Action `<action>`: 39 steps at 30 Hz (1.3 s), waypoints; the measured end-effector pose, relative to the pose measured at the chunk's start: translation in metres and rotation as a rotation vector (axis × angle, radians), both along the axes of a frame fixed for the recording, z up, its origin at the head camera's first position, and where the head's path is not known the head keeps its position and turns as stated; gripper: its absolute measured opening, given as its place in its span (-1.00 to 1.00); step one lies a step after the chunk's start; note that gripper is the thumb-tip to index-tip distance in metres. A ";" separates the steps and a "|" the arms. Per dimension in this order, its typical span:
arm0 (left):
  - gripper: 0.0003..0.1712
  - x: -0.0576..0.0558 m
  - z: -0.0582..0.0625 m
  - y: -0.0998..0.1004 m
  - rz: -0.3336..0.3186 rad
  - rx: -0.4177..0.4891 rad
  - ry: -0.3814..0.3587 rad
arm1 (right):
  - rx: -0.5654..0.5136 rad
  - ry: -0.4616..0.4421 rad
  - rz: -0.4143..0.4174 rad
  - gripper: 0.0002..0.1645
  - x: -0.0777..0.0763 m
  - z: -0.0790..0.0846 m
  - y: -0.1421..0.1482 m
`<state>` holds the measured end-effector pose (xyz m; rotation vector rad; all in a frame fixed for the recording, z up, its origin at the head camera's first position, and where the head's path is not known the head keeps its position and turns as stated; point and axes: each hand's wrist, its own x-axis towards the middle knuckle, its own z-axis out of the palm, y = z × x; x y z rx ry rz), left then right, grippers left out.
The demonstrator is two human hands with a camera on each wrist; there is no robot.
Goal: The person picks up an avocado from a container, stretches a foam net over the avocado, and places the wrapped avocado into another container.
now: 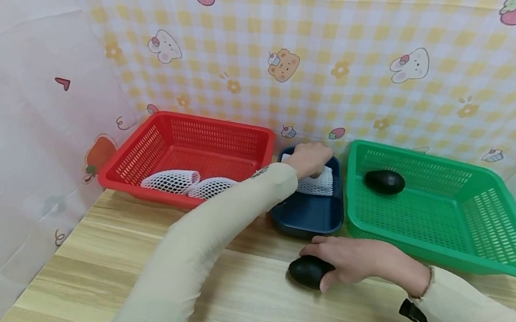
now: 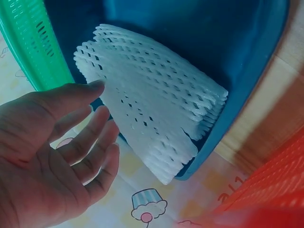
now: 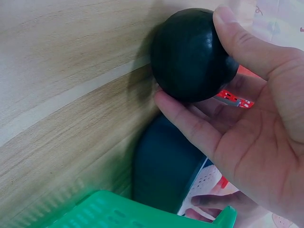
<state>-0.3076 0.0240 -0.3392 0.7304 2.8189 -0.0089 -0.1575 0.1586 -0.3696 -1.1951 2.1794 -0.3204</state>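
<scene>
My right hand (image 1: 354, 257) grips a dark, smooth avocado (image 1: 308, 272) low over the table, thumb on one side and fingers on the other; the right wrist view shows its rounded end. My left hand (image 1: 308, 159) reaches over the far end of a dark blue tray (image 1: 307, 212). White foam net sleeves (image 2: 156, 90) lie in that tray, flattened and overlapping. In the left wrist view, the thumb tip is right at the sleeves' edge and the other fingers are loosely bent beside them.
Left of the tray stands a red basket (image 1: 212, 158) with two foam-netted pieces (image 1: 171, 180) along its near side, partly behind the left sleeve. A green basket (image 1: 425, 216) on the right holds another avocado (image 1: 385, 181). Behind them hangs a checked cloth (image 1: 311, 38).
</scene>
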 end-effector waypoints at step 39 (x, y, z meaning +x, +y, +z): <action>-0.63 0.087 0.065 -0.057 -0.377 0.144 0.235 | -0.020 0.051 -0.010 -0.16 0.004 0.000 0.001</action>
